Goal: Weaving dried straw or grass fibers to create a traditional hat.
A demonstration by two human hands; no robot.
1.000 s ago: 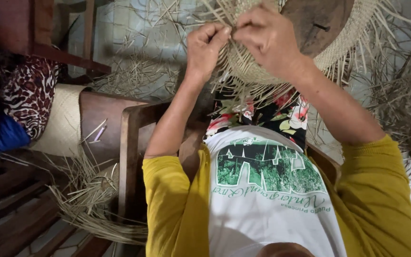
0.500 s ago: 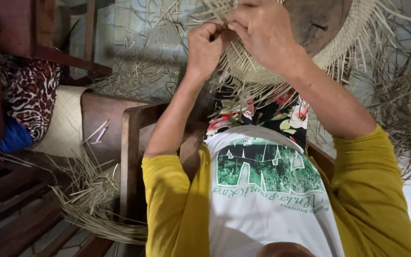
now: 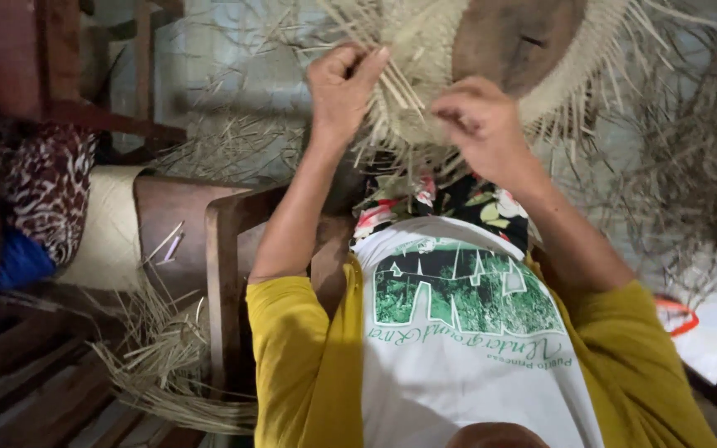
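A half-woven straw hat [image 3: 419, 83] sits over a round brown wooden block [image 3: 514, 40] in front of me, with loose straw ends sticking out all round its edge. My left hand [image 3: 340, 88] pinches a few pale strands at the hat's left edge. My right hand [image 3: 483, 124] is closed on strands at the lower edge, a little apart from the left. I wear yellow sleeves and a white printed shirt [image 3: 466, 348].
A wooden chair frame [image 3: 224, 257] stands at my left, with a bundle of loose straw [image 3: 163, 369] beside it. Further left lie a pale woven roll [image 3: 108, 232] and patterned cloth [image 3: 43, 187]. Tangled dry straw [image 3: 690, 149] hangs at right, above an orange object [image 3: 675, 315].
My hands, close together at the hat's edge before, have drawn apart; the right hand has moved down and to the right with its strands.
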